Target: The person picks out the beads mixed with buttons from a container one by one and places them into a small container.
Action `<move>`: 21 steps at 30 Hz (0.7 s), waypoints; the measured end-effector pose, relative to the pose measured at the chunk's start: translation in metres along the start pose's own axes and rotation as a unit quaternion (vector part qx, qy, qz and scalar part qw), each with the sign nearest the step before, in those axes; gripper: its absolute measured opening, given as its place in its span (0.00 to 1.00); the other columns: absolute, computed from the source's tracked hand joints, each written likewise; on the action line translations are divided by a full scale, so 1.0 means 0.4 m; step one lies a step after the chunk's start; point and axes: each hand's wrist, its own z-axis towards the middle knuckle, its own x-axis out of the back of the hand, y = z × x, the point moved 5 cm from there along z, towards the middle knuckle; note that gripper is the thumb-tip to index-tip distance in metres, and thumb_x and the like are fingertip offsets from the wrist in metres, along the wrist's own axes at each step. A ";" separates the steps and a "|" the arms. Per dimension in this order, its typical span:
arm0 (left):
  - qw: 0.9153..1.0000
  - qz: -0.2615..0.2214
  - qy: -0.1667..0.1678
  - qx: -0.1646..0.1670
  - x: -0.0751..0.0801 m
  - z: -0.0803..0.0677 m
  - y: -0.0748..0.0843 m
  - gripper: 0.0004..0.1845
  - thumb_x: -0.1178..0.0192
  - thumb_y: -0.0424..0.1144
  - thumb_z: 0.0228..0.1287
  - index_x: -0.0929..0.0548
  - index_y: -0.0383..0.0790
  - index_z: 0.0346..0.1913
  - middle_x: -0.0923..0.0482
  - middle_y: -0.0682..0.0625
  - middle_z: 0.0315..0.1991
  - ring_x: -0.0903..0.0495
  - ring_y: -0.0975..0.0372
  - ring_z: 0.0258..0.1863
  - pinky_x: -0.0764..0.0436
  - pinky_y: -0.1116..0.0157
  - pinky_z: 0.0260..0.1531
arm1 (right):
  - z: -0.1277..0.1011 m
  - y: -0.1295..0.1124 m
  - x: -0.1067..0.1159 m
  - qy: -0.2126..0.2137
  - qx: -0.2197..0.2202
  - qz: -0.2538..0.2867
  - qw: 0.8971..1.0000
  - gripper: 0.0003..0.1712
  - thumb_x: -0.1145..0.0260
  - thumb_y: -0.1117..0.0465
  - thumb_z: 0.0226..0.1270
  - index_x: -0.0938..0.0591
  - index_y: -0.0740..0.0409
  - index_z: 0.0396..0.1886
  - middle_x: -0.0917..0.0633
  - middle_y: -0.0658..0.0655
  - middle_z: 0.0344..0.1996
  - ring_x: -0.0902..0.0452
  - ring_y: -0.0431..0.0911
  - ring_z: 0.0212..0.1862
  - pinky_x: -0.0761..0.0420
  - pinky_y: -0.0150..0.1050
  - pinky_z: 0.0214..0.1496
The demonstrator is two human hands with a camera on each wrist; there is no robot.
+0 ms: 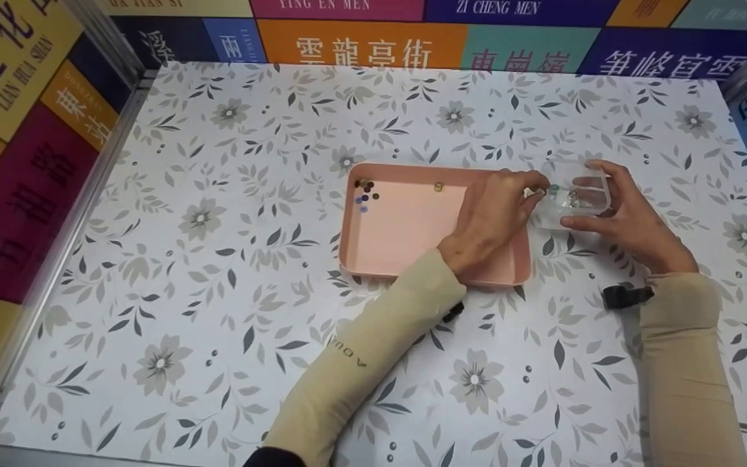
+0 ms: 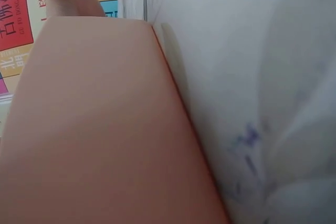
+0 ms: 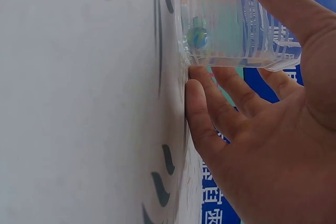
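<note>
A clear plastic box (image 1: 584,194) stands just right of a shallow pink tray (image 1: 386,275), with several small greenish and clear pieces (image 1: 571,198) inside. My right hand (image 1: 633,217) grips the box from the right, its thumb on the near side and fingers around the far side. In the right wrist view, a round blue-green bead (image 3: 197,37) shows through the box wall. Across the tray's right end reaches my left hand (image 1: 493,211), thumb and fingertips brought together at the box's left edge. I cannot tell whether they pinch a small piece.
Several dark and blue beads (image 1: 367,193) lie in the tray's far left corner, and a yellowish bead (image 1: 438,186) near its back wall. The tray's outer wall (image 2: 105,119) fills much of the left wrist view. A floral cloth (image 1: 231,363) covers the table; printed panels (image 1: 360,48) border it.
</note>
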 end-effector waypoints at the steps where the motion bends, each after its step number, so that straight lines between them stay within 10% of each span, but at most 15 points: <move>1: 1.000 -0.001 -0.001 -0.002 -0.001 0.000 0.000 0.11 0.40 0.44 0.77 0.10 0.55 0.53 0.09 0.61 0.48 0.14 0.71 0.40 0.20 0.74 0.39 | 0.000 0.000 0.000 0.000 0.001 0.001 1.000 0.55 0.24 0.65 0.65 0.47 0.37 0.81 0.30 0.56 0.73 0.29 0.41 0.71 0.24 0.20 0.55; 21: 0.999 -0.018 0.027 -0.025 -0.003 0.003 0.006 0.10 0.38 0.46 0.76 0.10 0.57 0.53 0.10 0.65 0.49 0.17 0.69 0.46 0.22 0.75 0.43 | 0.000 -0.004 -0.002 -0.001 0.013 0.013 1.000 0.54 0.25 0.67 0.65 0.45 0.38 0.81 0.29 0.55 0.71 0.28 0.40 0.68 0.23 0.21 0.56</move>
